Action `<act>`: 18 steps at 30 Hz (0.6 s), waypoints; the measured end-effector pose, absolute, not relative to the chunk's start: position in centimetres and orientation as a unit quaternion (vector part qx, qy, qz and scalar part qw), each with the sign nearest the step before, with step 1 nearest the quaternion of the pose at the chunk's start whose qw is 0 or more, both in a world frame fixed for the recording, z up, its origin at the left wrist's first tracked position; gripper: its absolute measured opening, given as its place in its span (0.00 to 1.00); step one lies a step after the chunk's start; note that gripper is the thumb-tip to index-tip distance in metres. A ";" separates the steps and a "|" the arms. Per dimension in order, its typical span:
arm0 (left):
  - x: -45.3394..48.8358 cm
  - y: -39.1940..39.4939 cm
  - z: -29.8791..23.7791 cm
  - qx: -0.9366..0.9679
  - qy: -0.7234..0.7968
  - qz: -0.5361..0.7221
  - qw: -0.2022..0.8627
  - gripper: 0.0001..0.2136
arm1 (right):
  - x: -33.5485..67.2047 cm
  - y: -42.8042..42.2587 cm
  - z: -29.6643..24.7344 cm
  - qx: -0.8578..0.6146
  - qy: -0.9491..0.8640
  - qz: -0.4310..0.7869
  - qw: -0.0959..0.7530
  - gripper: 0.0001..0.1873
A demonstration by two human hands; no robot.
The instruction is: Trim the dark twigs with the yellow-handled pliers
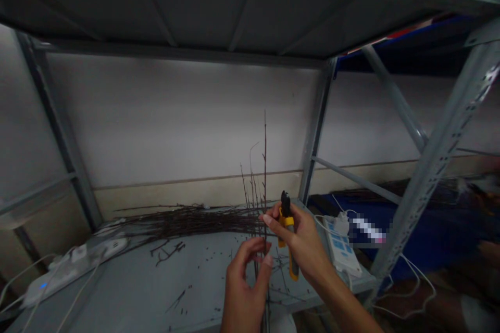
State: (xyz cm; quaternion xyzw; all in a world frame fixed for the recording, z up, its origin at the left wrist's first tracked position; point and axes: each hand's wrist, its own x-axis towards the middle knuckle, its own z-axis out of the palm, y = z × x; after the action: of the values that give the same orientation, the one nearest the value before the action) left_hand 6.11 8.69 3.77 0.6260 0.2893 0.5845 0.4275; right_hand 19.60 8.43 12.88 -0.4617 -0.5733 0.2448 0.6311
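Observation:
A thin, dark, budded twig (265, 166) stands upright in front of me, with a few finer twigs beside it. My left hand (248, 283) pinches it low down between thumb and fingers. Higher up, the thumb and fingertips of my right hand (304, 237) touch the same twig. That hand also grips cutting pliers (289, 221) with a black head and yellow-grey handles, the head pointing up and standing clear of the twig. Behind my hands a bundle of dark twigs (195, 223) lies across the grey metal shelf (128, 286).
White power strips with cables lie at left (78, 265) and right (342, 250). Twig scraps (167, 253) are scattered on the shelf. A slanted metal post (437, 151) rises at right; an upper shelf (203, 5) hangs overhead. Beyond, more twigs lie on a blue surface (437, 229) near another person's hand (489, 250).

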 end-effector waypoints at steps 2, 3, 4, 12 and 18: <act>6.8 9.5 5.6 0.605 0.250 0.608 0.449 0.15 | 19.6 8.4 13.0 -0.464 -0.572 0.238 0.633 0.16; 7.2 9.9 6.4 0.594 0.234 0.620 0.457 0.16 | 19.6 8.4 13.1 -0.467 -0.571 0.232 0.634 0.16; 7.5 10.3 7.1 0.587 0.222 0.625 0.464 0.17 | 19.7 8.4 13.2 -0.471 -0.571 0.226 0.633 0.16; 8.1 11.8 8.0 0.591 0.216 0.599 0.496 0.19 | 21.1 8.7 14.4 -0.503 -0.645 0.162 0.552 0.07; 8.1 11.9 7.4 0.585 0.237 0.599 0.493 0.22 | 24.0 8.5 16.3 -0.575 -0.709 -0.105 0.394 0.07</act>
State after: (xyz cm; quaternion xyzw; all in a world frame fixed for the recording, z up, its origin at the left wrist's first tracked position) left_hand 8.07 11.90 7.41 0.5854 0.2371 0.5988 0.4925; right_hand 23.96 8.46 16.34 -0.5754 -0.7092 -0.1048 0.3936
